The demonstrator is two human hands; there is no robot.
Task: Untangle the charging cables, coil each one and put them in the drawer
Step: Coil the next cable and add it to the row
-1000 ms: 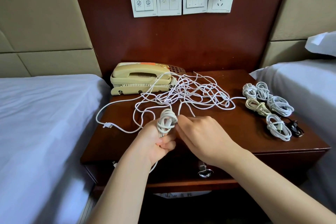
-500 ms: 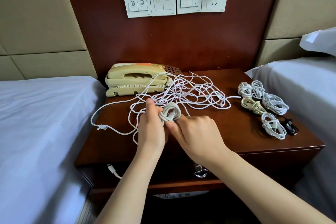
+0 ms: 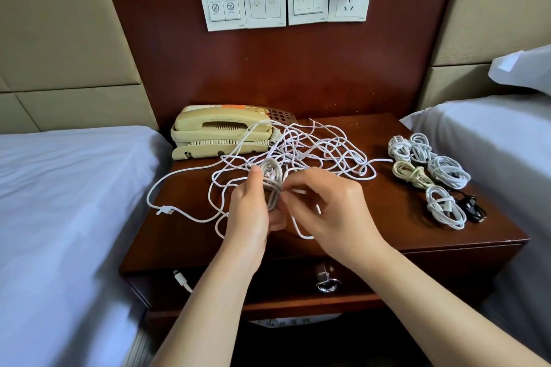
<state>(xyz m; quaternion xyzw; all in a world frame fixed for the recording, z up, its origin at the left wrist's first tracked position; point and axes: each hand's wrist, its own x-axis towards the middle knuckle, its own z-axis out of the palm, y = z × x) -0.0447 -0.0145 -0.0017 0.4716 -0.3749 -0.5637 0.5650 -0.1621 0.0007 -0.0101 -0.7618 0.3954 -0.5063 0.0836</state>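
Left grip (image 3: pixel 249 211) is curled round a half-wound coil (image 3: pixel 269 185), held just above the table (image 3: pixel 185 244) near mid-front. Right grip (image 3: pixel 337 211) has its fingers curled, pinching a strand (image 3: pixel 302 236) right beside the coil; it is blurred, so the exact pinch point is unclear. The tangle (image 3: pixel 313 149) sits behind the hands, from mid-table to the back edge, with loops lying over the phone (image 3: pixel 220 134) at the back-left corner. Risk: the strand seems to run into the tangle, so winding with a hard pull would likely drag the whole mass, tighten knots, or tug the loops on the phone and shift it. If the left grip slackens mid-wrap, the coil's turns could spring open. A plug (image 3: pixel 182 281) hangs over the front edge near the left corner, in front of the closed drawer (image 3: pixel 283 286); it could snag when the drawer opens, or its weight could pull the cable off. Done coils (image 3: pixel 429 170) lie along the right edge, where a right-arm sweep could knock them off. Hidden: the left fingertips behind the coil, the drawer's inside, and most of a black cable (image 3: pixel 472 208) behind a white coil. Can't tell how many cables are in the tangle or which one feeds the coil. Connector types are too small to read. Both forearms are cut off at the bottom of the frame.
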